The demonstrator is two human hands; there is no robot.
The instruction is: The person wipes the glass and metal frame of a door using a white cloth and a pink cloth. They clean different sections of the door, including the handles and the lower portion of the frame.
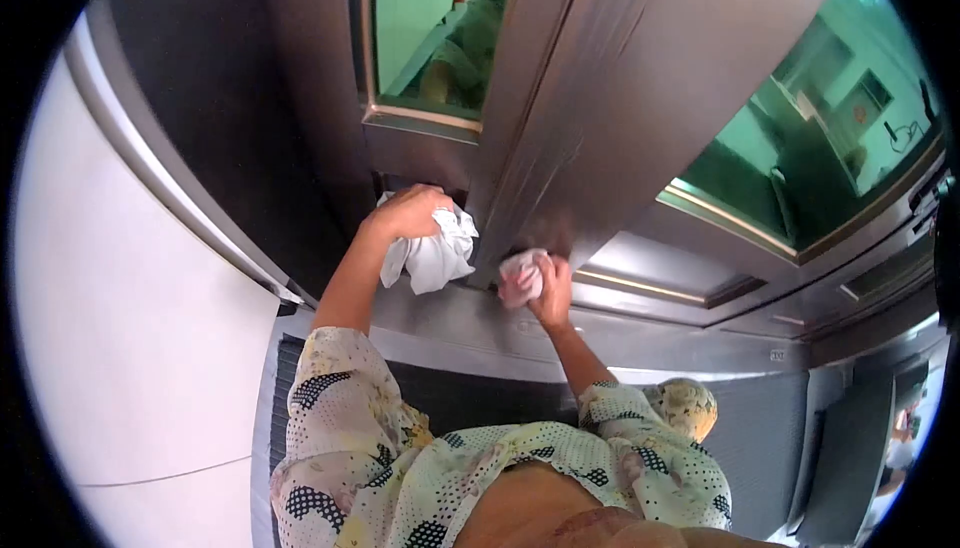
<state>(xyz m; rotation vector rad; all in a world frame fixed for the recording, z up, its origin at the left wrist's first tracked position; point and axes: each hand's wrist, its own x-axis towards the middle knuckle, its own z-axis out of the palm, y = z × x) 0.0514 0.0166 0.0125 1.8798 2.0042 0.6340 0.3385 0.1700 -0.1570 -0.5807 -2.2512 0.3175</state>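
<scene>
My left hand (413, 212) is closed over a crumpled white cloth (432, 260), which hangs down against the lower part of a dark metal door (428, 153). The cloth covers part of a recess in the panel. To its right, my right hand (554, 295) grips a smaller bunched cloth (521, 274), white with pink, touching or close to the metal panel (600, 198) near its bottom edge. That cloth is slightly blurred. Both forearms reach forward from patterned sleeves.
Greenish glass panes (440, 38) are set in the metal, with another pane (800, 138) at right. A white curved wall (150, 298) stands at left. Below the metal sill lies a dark ribbed floor mat (470, 378). At far right, part of a person (903, 433) shows.
</scene>
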